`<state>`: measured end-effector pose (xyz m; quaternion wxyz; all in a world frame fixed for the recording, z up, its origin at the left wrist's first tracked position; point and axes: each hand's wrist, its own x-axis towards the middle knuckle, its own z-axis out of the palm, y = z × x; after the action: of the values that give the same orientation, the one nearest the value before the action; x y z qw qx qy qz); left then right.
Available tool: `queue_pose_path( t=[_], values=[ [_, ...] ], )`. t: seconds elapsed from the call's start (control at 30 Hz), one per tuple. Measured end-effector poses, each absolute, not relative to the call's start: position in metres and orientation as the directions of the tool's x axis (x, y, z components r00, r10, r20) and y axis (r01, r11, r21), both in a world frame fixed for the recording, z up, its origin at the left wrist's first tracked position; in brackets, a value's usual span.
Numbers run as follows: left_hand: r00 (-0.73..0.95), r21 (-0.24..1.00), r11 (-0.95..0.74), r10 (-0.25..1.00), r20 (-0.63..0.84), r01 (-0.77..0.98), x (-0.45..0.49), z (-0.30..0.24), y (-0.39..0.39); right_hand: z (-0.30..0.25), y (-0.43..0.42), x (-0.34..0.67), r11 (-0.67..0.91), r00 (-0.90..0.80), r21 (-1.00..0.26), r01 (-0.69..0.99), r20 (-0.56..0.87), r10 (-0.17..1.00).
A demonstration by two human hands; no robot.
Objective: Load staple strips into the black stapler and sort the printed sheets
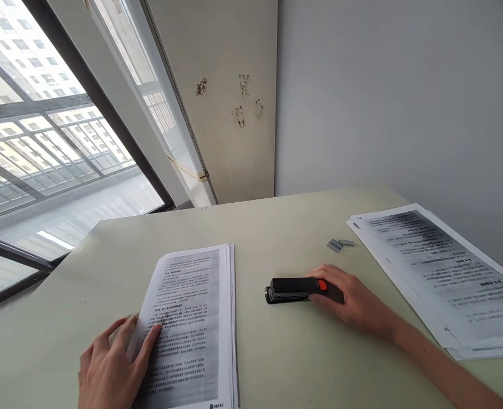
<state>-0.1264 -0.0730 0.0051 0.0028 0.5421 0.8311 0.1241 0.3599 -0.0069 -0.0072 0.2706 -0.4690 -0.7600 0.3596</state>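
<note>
My right hand [340, 292] is closed around the rear half of a black stapler [292, 288] with a red patch on top. The stapler lies level on the table, its nose pointing left toward a stack of printed sheets [187, 318]. At the left edge of that stack is my left hand [113, 360]. Its thumb presses on the top page and the other fingers bend at the side, so the edge is held between them. Beyond my right hand lie several small strips of staples [336, 244].
A second pile of printed sheets [447, 272] lies at the right of the pale table [272, 233]. Behind stand a grey wall [396, 102] and a stained cream panel [234, 147]. A window [51, 130] is at the left, past the table's edge.
</note>
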Motion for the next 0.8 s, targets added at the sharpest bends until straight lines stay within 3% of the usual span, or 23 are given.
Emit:
queue_pose_path(
  t=[0.23, 0.43, 0.57, 0.8],
  values=[
    [-0.467, 0.265, 0.405, 0.851, 0.239, 0.875, -0.095, 0.018, -0.081, -0.006, -0.007, 0.359, 0.309, -0.415, -0.786, 0.535, 0.074, 0.907],
    [-0.624, 0.362, 0.565, 0.779, 0.062, 0.742, -0.087, 0.042, -0.083, -0.008, -0.007, 0.359, 0.331, -0.416, -0.776, 0.536, 0.098, 0.904],
    [-0.636, 0.425, 0.564, 0.771, 0.034, 0.708, -0.091, 0.057, -0.084, -0.010, -0.007, 0.360, 0.331, -0.414, -0.773, 0.541, 0.098, 0.905],
    [-0.689, 0.651, 0.506, 0.724, 0.036, 0.566, -0.083, 0.074, -0.055, -0.012, -0.006, 0.361, 0.331, -0.401, -0.764, 0.554, 0.103, 0.910]
  ],
)
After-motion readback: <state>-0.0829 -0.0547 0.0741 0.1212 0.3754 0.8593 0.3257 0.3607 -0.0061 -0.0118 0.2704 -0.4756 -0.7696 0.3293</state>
